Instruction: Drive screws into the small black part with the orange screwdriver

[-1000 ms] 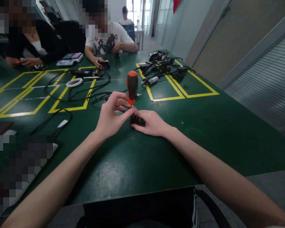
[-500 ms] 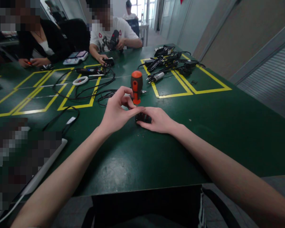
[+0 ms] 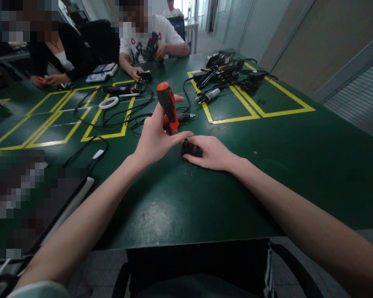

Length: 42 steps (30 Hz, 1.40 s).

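My left hand (image 3: 152, 140) holds a stubby screwdriver (image 3: 167, 101) with a dark grey and orange handle. It leans with its orange cap up and to the left. The fingers pass behind the handle, while the thumb stretches toward my right hand; the tip is hidden. My right hand (image 3: 216, 153) is closed around a small black part (image 3: 196, 152) on the table, its thumb in front and fingers behind. A short dark stub (image 3: 186, 141) rises from the part's left end. Tiny bits, perhaps screws (image 3: 188, 174), lie just in front.
A green table (image 3: 186, 215) carries yellow tape outlines. Beyond my hands lie a pen-like tool (image 3: 188, 117), looped black cables and a white ring (image 3: 108, 102). Black corded tools (image 3: 211, 76) are heaped at back right. Two people sit across; one holds a power drill (image 3: 151, 46).
The screwdriver has gone from upright over the black part to tilted left, lifted away with my left hand. The stub on the part is now uncovered. My right hand keeps its hold.
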Motion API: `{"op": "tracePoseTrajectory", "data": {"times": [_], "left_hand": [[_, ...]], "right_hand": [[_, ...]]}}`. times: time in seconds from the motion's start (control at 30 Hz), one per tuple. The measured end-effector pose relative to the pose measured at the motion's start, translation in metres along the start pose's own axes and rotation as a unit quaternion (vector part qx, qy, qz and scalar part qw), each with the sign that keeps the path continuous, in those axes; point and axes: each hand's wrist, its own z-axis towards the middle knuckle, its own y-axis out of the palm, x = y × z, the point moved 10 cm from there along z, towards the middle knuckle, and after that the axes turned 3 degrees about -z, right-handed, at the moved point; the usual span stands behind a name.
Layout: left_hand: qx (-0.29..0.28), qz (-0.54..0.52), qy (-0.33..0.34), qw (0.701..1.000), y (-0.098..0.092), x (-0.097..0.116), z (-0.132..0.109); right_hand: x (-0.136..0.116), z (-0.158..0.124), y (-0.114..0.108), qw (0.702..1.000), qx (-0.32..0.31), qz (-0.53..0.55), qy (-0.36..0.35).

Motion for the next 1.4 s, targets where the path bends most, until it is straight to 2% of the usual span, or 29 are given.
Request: {"op": "tracePoseTrajectory", "data": {"times": [0.13, 0.37, 0.5, 0.6, 0.7, 0.93, 1.03, 1.23, 1.4], "left_hand": [[0.001, -0.015, -0.008, 1.0, 0.003, 0.001, -0.001], [-0.029, 0.036, 0.039, 0.998, 0.01, 0.009, 0.002], [-0.042, -0.021, 0.003, 0.999, 0.014, 0.001, 0.002], [-0.074, -0.071, -0.028, 0.994, 0.02, -0.001, 0.002], [-0.108, -0.097, -0.033, 0.989, 0.024, 0.004, 0.003], [-0.124, -0.095, -0.012, 0.988, 0.019, 0.013, 0.005], [-0.11, -0.055, 0.014, 0.992, 0.016, 0.018, 0.005], [-0.04, 0.095, 0.095, 0.99, 0.006, 0.031, 0.005], [-0.027, 0.091, 0.11, 0.989, 0.004, 0.036, 0.004]], "right_hand": [[0.0, 0.0, 0.0, 1.0, -0.002, 0.002, 0.002], [-0.001, 0.0, 0.0, 1.0, -0.006, 0.004, 0.0], [-0.001, 0.001, 0.001, 1.0, -0.015, 0.003, 0.005], [-0.002, 0.001, 0.001, 1.0, -0.02, 0.005, 0.006], [-0.003, 0.001, 0.0, 1.0, -0.019, 0.008, 0.007], [-0.002, 0.001, 0.0, 1.0, -0.007, 0.002, 0.0], [-0.002, 0.001, 0.0, 1.0, -0.004, -0.003, -0.001], [-0.001, 0.002, 0.001, 1.0, -0.009, -0.006, 0.006], [-0.001, 0.001, 0.001, 1.0, -0.005, -0.006, 0.005]]}}
